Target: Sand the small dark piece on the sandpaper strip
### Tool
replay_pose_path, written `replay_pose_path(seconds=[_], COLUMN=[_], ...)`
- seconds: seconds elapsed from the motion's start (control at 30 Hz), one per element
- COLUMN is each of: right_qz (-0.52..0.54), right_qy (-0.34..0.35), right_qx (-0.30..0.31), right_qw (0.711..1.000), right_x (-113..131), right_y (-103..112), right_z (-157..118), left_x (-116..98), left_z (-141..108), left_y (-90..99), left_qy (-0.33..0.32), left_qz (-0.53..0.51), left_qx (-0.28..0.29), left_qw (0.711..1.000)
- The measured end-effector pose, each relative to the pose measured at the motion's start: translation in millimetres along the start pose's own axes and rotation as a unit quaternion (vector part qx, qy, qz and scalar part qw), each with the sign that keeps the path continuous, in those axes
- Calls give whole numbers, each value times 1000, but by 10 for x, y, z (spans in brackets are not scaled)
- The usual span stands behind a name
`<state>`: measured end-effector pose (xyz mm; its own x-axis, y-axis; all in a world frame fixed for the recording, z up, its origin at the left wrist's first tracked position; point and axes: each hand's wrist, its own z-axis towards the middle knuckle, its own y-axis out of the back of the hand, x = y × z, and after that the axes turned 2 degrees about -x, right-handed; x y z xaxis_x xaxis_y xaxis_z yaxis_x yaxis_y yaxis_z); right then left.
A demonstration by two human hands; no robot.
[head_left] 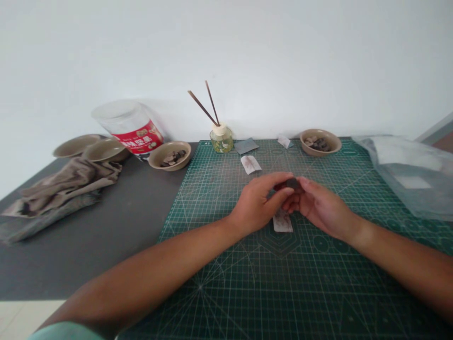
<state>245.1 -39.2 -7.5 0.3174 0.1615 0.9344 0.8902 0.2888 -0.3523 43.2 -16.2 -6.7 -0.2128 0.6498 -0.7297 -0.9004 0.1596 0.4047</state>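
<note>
Above the green cutting mat (226, 264), both hands meet at a small dark piece (292, 183), perhaps wood or stone. My left hand (256, 200) pinches it between thumb and forefinger. My right hand (320, 205) is closed at its other side, thumb against it and fingers curled beneath; part of the piece is hidden. Under the hands lies a whitish paper strip (283, 224) with brownish stains. A similar stained paper piece (251, 164) lies farther back, near a grey sheet (247, 146) that looks like sandpaper.
Bowls of small pieces stand at the back right (320, 152) and left (170, 166). Between them is a reed diffuser (222, 140). A plastic jar (130, 127), more bowls (76, 146) and a crumpled cloth (71, 182) occupy the left; a clear plastic bag (410, 174) lies right.
</note>
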Motion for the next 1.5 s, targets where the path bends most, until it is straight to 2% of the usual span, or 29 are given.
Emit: replay_pose_path(seconds=[0.23, 0.43, 0.53, 0.67, 0.77, 0.87, 1.03, 1.13, 1.27, 1.4, 1.5], right_qz=[69, 90, 91, 99, 103, 107, 110, 120, 126, 120, 122], right_qy=[-44, -52, -55, -63, -66, -72, -73, -57, -37, -32, -33], right_qx=[37, 47, 53, 63, 68, 63, 85, 86, 76, 76, 79], right_qw=[996, 994, 993, 991, 990, 990, 988, 987, 988, 989, 989], right_x=[7, -7, -1, 19, 25, 20, 23, 35, 49, 57, 56], right_y=[-3, -43, -50, -44, -34, -24, -25, -18, 12, 24, 19], right_z=[-25, -52, -53, -37, -26, -29, -41, -34, -17, -13, -14], left_x=[-15, -22, 11, 38, 22, -11, -71, -85, -64, -54, -65], left_z=[-7, -14, -19, -9, 14, 36, 52, 32, -10, -27, -25], left_y=[19, 9, -22, -65, -76, -75, -57, -40, -16, 20, 48], left_qy=[-5, -21, 12, 84, 110, 125, 138, 87, 1, 2, -15], left_qz=[-30, -116, -187, -304, -335, -314, -222, -190, -71, 22, 45], left_qx=[15, 24, 22, 27, 27, 20, 14, -7, -58, -116, -137], left_qw=[999, 993, 982, 949, 935, 941, 965, 978, 996, 993, 989])
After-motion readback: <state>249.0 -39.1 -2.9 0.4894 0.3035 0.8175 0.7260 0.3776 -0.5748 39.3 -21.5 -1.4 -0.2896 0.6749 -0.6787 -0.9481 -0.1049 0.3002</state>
